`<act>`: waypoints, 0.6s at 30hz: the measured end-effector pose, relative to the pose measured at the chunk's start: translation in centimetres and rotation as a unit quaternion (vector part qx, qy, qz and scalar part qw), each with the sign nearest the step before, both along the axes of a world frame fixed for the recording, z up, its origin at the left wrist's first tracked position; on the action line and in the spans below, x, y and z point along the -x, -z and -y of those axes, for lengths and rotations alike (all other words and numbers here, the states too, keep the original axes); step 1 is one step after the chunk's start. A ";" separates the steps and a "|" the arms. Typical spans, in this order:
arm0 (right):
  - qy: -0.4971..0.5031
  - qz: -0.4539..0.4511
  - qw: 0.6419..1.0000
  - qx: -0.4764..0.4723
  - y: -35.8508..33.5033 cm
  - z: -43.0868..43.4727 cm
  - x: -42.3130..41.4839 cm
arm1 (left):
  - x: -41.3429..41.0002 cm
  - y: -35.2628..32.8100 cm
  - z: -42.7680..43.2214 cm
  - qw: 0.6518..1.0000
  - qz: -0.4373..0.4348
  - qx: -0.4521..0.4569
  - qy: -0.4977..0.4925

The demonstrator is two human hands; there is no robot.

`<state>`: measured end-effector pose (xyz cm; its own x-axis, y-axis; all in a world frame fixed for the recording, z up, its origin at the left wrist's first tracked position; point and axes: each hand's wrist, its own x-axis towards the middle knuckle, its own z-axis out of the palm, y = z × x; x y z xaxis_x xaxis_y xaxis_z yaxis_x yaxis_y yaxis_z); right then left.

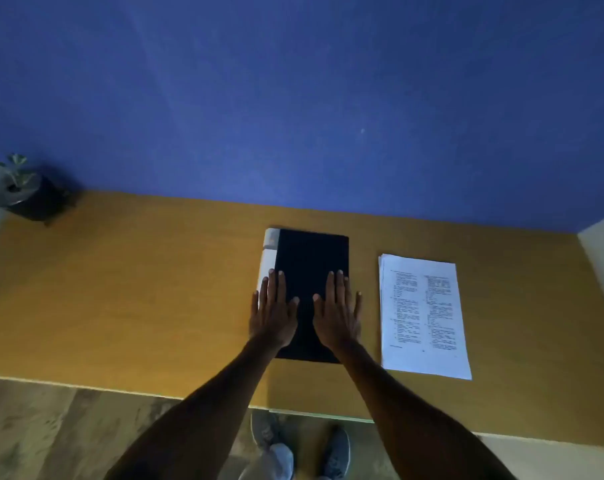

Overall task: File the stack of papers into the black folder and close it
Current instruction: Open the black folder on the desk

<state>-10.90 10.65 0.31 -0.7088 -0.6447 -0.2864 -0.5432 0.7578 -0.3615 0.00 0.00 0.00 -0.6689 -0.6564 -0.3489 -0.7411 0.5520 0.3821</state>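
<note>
The black folder [309,258] lies closed and flat on the yellow desk [137,289], its white spine along the left side. My left hand [272,310] rests palm down on the folder's left part, fingers spread, little finger over the spine. On the folder's right part lies my right hand [338,313], flat with fingers apart and holding nothing. The stack of printed white papers [423,315] sits on the desk just right of the folder, apart from it and from both hands.
A small potted plant [23,195] stands at the desk's far left corner against the blue wall [293,98]. A pale side wall closes the right end. The desk's front edge runs below my forearms, with wooden floor and my shoes beyond it.
</note>
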 end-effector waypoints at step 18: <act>0.295 0.175 0.939 0.001 1.8 0.4 2.4 | -1.6 1.8 4.6 0.987 0.031 -0.148 -0.059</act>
<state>-13.27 10.25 -1.52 -0.8050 -0.1706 -0.5683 0.1231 0.8889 -0.4412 1.62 -4.55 -1.82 -0.5648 -0.5919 -0.5751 -0.8209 0.3312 0.4653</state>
